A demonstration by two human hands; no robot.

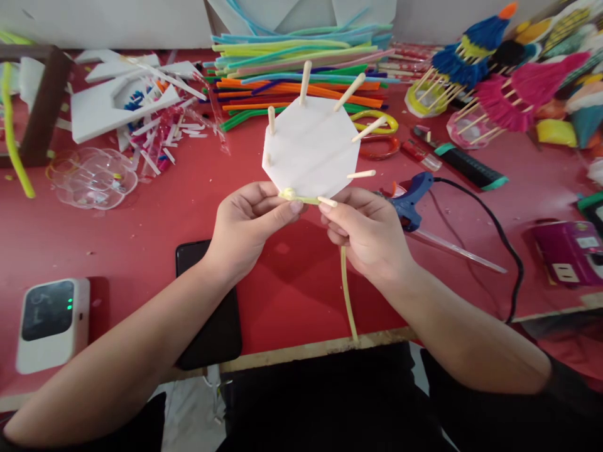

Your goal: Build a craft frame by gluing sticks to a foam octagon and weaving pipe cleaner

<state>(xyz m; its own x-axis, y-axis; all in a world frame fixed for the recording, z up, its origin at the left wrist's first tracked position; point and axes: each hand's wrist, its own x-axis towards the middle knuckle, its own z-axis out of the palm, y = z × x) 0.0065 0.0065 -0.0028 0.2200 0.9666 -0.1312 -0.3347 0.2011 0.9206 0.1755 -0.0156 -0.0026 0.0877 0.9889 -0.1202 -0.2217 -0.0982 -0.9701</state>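
Between my two hands, above the red table, is a white octagonal foam board with several short wooden sticks standing up around its rim. My left hand pinches the board's near left edge, its thumb by a yellow pipe cleaner that runs along the near edge. My right hand is closed at the near right edge, thumb beside a stick, gripping the pipe cleaner there. The pipe cleaner's long tail hangs below my right hand to the table's front edge.
Colourful pipe cleaners are piled at the back. A blue glue gun with a black cord lies right. A black phone and a white device lie left. Foam scraps, a clear tray and tasselled pink and blue models stand farther off.
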